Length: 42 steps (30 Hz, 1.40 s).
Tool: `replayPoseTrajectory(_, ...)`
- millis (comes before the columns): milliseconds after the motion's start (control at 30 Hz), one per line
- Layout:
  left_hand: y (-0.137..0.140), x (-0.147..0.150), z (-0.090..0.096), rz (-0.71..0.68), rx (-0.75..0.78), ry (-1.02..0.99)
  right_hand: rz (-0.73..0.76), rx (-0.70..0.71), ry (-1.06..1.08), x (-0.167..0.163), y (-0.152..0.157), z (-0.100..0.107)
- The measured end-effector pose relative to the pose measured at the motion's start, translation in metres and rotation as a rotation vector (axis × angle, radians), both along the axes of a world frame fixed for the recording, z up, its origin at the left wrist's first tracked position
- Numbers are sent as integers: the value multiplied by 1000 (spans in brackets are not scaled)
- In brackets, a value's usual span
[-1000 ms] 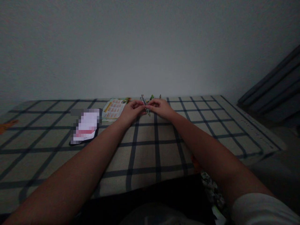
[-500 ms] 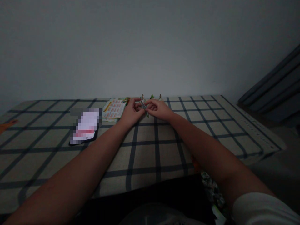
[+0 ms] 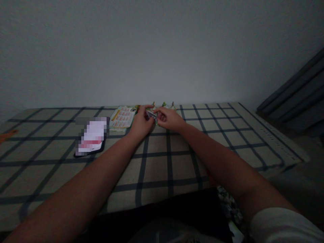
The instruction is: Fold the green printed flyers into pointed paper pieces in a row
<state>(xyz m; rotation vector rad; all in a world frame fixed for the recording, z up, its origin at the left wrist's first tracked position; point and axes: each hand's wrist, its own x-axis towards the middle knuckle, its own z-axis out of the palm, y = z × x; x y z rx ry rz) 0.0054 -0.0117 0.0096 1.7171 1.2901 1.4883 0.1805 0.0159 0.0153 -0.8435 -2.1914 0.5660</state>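
Note:
Near the far side of the table, my left hand (image 3: 142, 123) curls round a small folded piece of paper (image 3: 152, 115) with a greyish-white face and a straight upper edge. From the right, my right hand (image 3: 170, 118) pinches the same piece at its edge with thumb and forefinger, the other fingers curled in. Fingers partly cover the piece, so its full shape is hidden. Just behind my hands stand small pointed pieces of coloured printed paper (image 3: 173, 105). Beside my left wrist lie printed leaflets (image 3: 124, 117) with a yellow heading.
A dark-edged phone (image 3: 103, 143) with a blurred-out screen lies left of my left forearm. The table wears a checked cloth (image 3: 157, 168), with a pale wall (image 3: 162, 54) behind it. An orange object (image 3: 7, 135) is at the left edge. Dark folds of fabric (image 3: 298, 87) hang at right.
The paper between my hands has turned from steeply slanted to a flatter angle, showing a broader face. My right fingers have shifted along it. The phone and leaflets stay put.

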Motion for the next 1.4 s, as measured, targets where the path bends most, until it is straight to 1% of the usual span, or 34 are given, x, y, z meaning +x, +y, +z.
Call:
replayPoseTrajectory(100, -2, -2, 1, 19, 33, 65, -52, 19, -1, 2, 0, 1)
replayPoseTrajectory(200, -2, -2, 2, -15, 25, 97, -90, 50, 15, 4, 1, 2)
replayPoseTrajectory(267, -2, -2, 2, -40, 6, 74, -114, 44, 58, 5, 4, 1)
replayPoseTrajectory(333, 0, 0, 1, -97, -36, -21, -137, 3, 120, 5, 7, -2)
replayPoseTrajectory(433, 5, 1, 0, -220, -156, -300, -144, -91, 222, 6, 12, -6)
replayPoseTrajectory(467, 6, 1, 0, -240, -194, -404, -144, -87, 234, 6, 13, -6)
replayPoseTrajectory(533, 9, 1, 0, -211, -250, -525, -137, -49, 222, 7, 13, -5)
replayPoseTrajectory(633, 11, 0, 0, -179, -339, -565, -117, 35, 133, 8, 8, 0)
replayPoseTrajectory(700, 11, 0, 0, -195, -393, -566, -112, 75, 93, 8, 5, 3)
replayPoseTrajectory(767, 10, -1, 0, -213, -410, -578, -109, 90, 80, 9, 4, 4)
replayPoseTrajectory(867, 10, -2, 0, -243, -380, -602, -100, 57, 98, 10, 6, 1)
replayPoseTrajectory(967, 12, -3, 0, -260, -335, -594, -68, -31, 190, 9, 10, -3)
replayPoseTrajectory(1067, 12, -4, -1, -225, -292, -547, -25, -155, 303, 8, 13, -6)
replayPoseTrajectory(1133, 12, -5, -1, -184, -252, -501, -21, -207, 319, 6, 14, -6)
replayPoseTrajectory(1267, 8, -5, 0, -76, -180, -379, -36, -215, 277, 6, 14, -5)
replayPoseTrajectory(1400, 4, -5, 2, -61, -118, -313, -13, -250, 269, 7, 13, -4)
